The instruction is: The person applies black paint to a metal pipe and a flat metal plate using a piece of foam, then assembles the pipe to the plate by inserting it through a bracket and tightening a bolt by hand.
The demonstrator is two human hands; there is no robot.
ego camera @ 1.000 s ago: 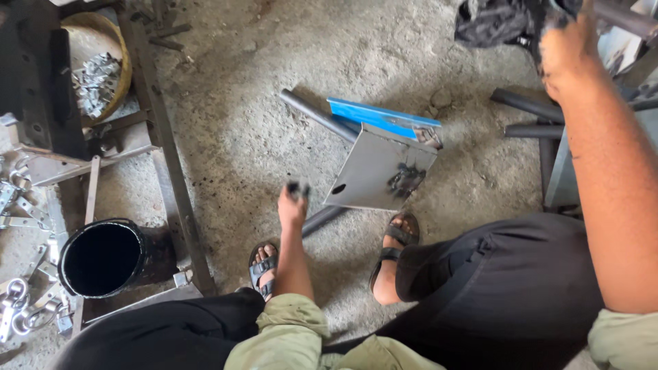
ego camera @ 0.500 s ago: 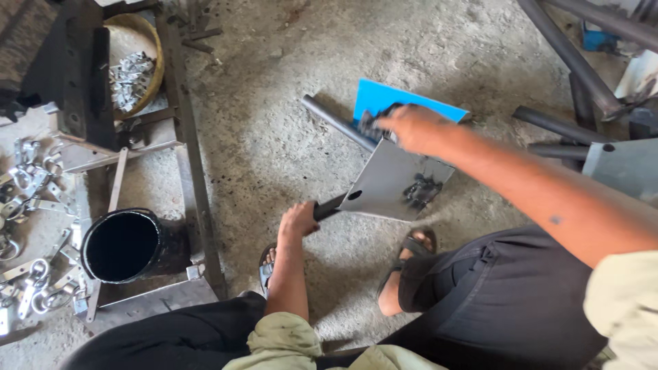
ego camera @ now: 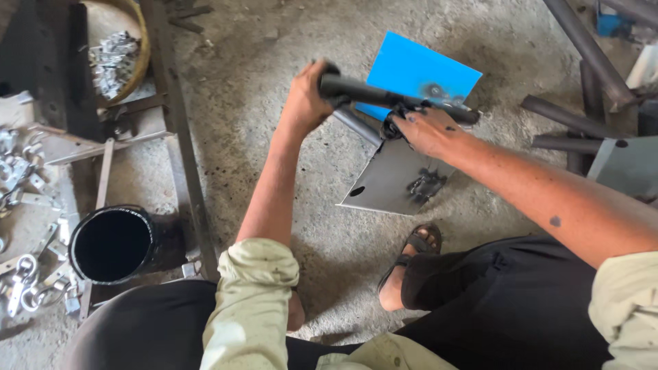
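Above the concrete floor (ego camera: pixel 274 82) lie a grey metal plate (ego camera: pixel 391 181) and a blue sheet (ego camera: pixel 418 68). The dark tube (ego camera: pixel 370 92) is held over them — left hand (ego camera: pixel 305 103) fingers closed around its end, right hand (ego camera: pixel 428 130) fingers pressing a small black part against it.

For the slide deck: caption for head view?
Both hands grip a dark metal tube above a grey plate.

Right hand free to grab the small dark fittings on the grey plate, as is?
Probably not as is: the right hand grips the black tube, as does the left hand. The dark fittings lie uncovered on the grey plate just below it, so nothing blocks the path.
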